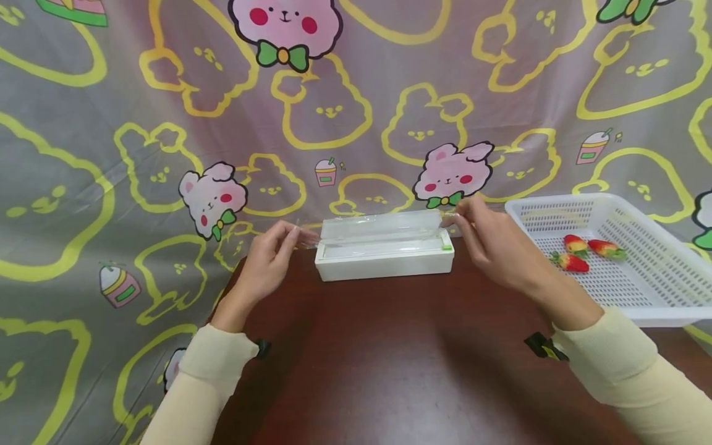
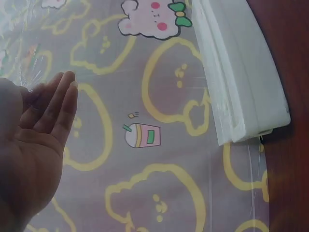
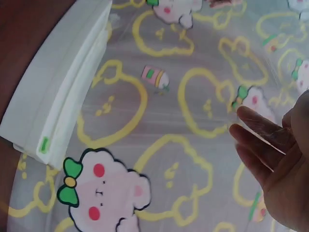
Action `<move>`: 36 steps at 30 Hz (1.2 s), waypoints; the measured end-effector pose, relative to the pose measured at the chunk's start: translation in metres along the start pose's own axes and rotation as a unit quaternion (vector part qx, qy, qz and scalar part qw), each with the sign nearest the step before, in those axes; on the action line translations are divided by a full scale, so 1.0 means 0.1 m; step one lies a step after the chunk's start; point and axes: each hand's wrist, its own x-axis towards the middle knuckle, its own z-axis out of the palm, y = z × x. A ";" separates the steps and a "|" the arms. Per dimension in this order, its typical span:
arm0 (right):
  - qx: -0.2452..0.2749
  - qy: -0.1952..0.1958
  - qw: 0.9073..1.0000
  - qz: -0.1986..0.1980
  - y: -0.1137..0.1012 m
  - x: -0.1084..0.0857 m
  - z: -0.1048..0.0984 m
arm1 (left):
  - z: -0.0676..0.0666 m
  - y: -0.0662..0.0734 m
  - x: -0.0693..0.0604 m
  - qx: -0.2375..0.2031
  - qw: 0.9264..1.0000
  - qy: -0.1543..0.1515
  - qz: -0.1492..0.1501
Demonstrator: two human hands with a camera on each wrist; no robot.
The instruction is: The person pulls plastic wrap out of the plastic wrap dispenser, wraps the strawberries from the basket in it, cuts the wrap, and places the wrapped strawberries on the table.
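A white cling film dispenser [image 1: 386,267] stands at the back of the table, its lid [image 1: 384,224] tilted up and a green piece at its right end. Clear cling film [image 2: 33,79] stretches between the two hands, away from the box. My left hand [image 1: 269,256] pinches one corner between thumb and forefinger, left of the dispenser. On the other side, my right hand [image 1: 495,247] pinches the opposite corner. Both wrist views show the other fingers extended and the film gathered into creases at the pinch. Being transparent, the sheet's far edge is hard to make out.
On the right, a white plastic basket [image 1: 639,321] holds three strawberries [image 1: 606,249]. The dark brown table [image 1: 356,358] extends in front of the dispenser. A grey curtain [image 1: 356,167] with cartoon prints hangs close behind it and along the left.
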 end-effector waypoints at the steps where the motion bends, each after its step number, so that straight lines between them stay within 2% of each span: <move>1: -0.013 0.003 1.000 -0.008 -0.05 -0.06 -0.02 | -0.02 0.03 -0.08 0.005 1.000 -0.005 0.001; 3: -0.036 0.013 0.998 -0.042 -0.12 -0.20 -0.04 | -0.05 0.09 -0.24 0.012 1.000 -0.021 0.007; 5: -0.044 0.027 0.993 -0.102 -0.15 -0.36 -0.03 | -0.05 0.11 -0.43 0.024 0.999 -0.042 0.019; 8: -0.034 -0.008 0.981 -0.192 -0.15 -0.68 0.00 | -0.02 0.12 -0.76 0.041 0.995 -0.084 0.040; 10: -0.019 -0.058 0.973 -0.221 -0.15 -0.91 0.04 | 0.02 0.11 -0.99 0.060 0.990 -0.111 0.056; 12: -0.012 -0.122 0.969 -0.213 -0.15 -1.13 0.08 | 0.08 0.09 -1.20 0.085 0.985 -0.133 0.066; 13: -0.014 -0.138 0.966 -0.219 -0.14 -1.22 0.12 | 0.12 0.08 -1.29 0.099 0.982 -0.141 0.074; 15: -0.025 -0.174 0.963 -0.203 -0.14 -1.38 0.19 | 0.18 0.04 -1.43 0.130 0.975 -0.154 0.095; 17: -0.026 -0.209 0.962 -0.172 -0.14 -1.49 0.28 | 0.26 -0.01 -1.53 0.162 0.965 -0.163 0.126; 20: -0.058 -0.226 0.951 -0.203 -0.10 -1.65 0.46 | 0.37 -0.09 -1.62 0.198 0.947 -0.179 0.178; 22: -0.078 -0.234 0.943 -0.223 -0.06 -1.75 0.58 | 0.45 -0.15 -1.67 0.218 0.933 -0.193 0.212; 23: -0.094 -0.222 0.936 -0.256 -0.03 -1.79 0.65 | 0.49 -0.18 -1.69 0.229 0.925 -0.203 0.225; 24: -0.105 -0.221 0.930 -0.274 -0.01 -1.83 0.70 | 0.53 -0.21 -1.70 0.242 0.917 -0.212 0.237; 27: -0.122 -0.234 0.922 -0.283 0.04 -1.92 0.82 | 0.62 -0.30 -1.72 0.276 0.893 -0.236 0.265; 28: -0.125 -0.239 0.920 -0.285 0.05 -1.94 0.84 | 0.64 -0.32 -1.72 0.279 0.890 -0.245 0.265; 30: -0.127 -0.250 0.916 -0.288 0.07 -1.95 0.86 | 0.68 -0.36 -1.71 0.267 0.893 -0.261 0.250; 34: -0.119 -0.272 0.913 -0.281 0.05 -2.02 0.85 | 0.76 -0.35 -1.74 0.199 0.919 -0.291 0.179; 36: -0.111 -0.280 0.914 -0.272 0.03 -2.04 0.84 | 0.79 -0.31 -1.74 0.175 0.926 -0.300 0.149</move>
